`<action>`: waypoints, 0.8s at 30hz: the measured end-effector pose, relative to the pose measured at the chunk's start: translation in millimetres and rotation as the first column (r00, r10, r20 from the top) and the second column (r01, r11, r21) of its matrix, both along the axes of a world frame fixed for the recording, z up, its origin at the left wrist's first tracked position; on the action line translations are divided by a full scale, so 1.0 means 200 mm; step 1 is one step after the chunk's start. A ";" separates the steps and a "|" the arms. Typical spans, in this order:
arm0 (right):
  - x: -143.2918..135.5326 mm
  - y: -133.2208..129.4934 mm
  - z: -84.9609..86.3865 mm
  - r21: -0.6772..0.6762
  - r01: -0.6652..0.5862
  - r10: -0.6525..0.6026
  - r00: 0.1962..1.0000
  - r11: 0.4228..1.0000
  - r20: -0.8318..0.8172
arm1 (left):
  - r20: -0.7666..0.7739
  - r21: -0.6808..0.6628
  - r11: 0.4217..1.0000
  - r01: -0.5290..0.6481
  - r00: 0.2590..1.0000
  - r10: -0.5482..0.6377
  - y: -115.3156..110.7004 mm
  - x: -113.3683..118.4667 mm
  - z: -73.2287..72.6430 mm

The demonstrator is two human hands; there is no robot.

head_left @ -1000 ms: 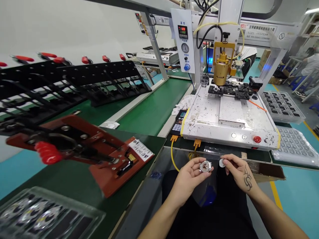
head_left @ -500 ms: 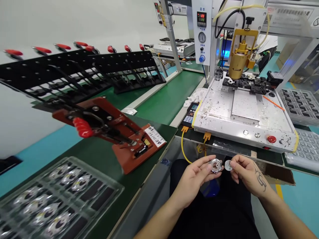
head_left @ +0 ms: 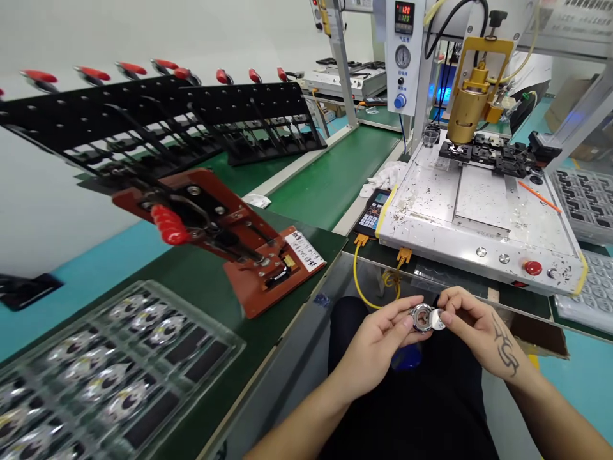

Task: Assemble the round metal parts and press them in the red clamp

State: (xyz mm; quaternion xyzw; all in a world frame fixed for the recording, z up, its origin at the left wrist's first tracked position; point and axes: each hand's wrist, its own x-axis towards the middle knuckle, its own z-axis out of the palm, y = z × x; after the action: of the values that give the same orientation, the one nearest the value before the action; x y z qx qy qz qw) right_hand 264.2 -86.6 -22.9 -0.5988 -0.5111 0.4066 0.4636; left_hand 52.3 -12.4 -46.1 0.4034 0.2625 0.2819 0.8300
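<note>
Above my lap, my left hand (head_left: 383,342) pinches a shiny chrome ring-shaped part (head_left: 422,317) with a round opening, between thumb and fingers. Close against its right side is a small white round disc (head_left: 437,319), pinched between thumb and fingertips of my right hand (head_left: 467,322). The disc overlaps the ring's right edge in view; I cannot tell whether they touch. To the left, a clear plastic tray (head_left: 191,377) holds several similar chrome parts (head_left: 170,329) in its compartments.
A red-brown toggle-clamp fixture (head_left: 239,255) with a red handle stands on the left bench. Ahead is a white machine (head_left: 431,223) with a gold cylinder head (head_left: 464,115) and red button. Black racks (head_left: 268,121) stand behind; a keypad controller (head_left: 373,214) with yellow cables sits mid-bench.
The white disc has come left, up against the chrome ring's right side. My right hand has moved slightly left with it. The view has shifted a little.
</note>
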 end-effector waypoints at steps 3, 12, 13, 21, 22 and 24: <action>-0.04 0.01 0.01 0.025 -0.029 0.027 0.998 0.999 0.058 | -0.013 0.028 1.000 -0.008 1.000 0.008 -0.01 0.00 0.01; -0.07 0.02 -0.03 0.018 -0.052 0.051 0.997 0.999 0.061 | -0.063 0.101 0.995 -0.014 0.998 0.020 -0.04 0.00 0.05; -0.07 0.02 -0.03 0.018 -0.052 0.051 0.997 0.998 0.060 | -0.065 0.108 0.994 -0.013 0.998 0.020 -0.04 0.00 0.05; -0.07 0.02 -0.03 0.028 -0.046 0.044 0.995 0.999 0.092 | -0.092 0.160 0.987 -0.002 0.996 0.017 -0.04 0.01 0.05; -0.07 0.02 -0.04 0.031 -0.040 0.037 0.995 0.999 0.096 | -0.097 0.169 0.986 0.000 0.995 0.017 -0.05 0.01 0.05; -0.08 0.02 -0.04 0.048 -0.022 0.017 0.994 0.999 0.110 | -0.109 0.193 0.981 0.001 0.994 0.020 -0.05 0.01 0.06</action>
State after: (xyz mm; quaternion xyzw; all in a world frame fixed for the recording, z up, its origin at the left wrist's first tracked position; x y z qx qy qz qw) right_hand 248.1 -82.9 -30.7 -0.6035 -0.5515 0.3649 0.4456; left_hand 55.1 -22.8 -35.0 0.4957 0.2812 0.2873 0.7699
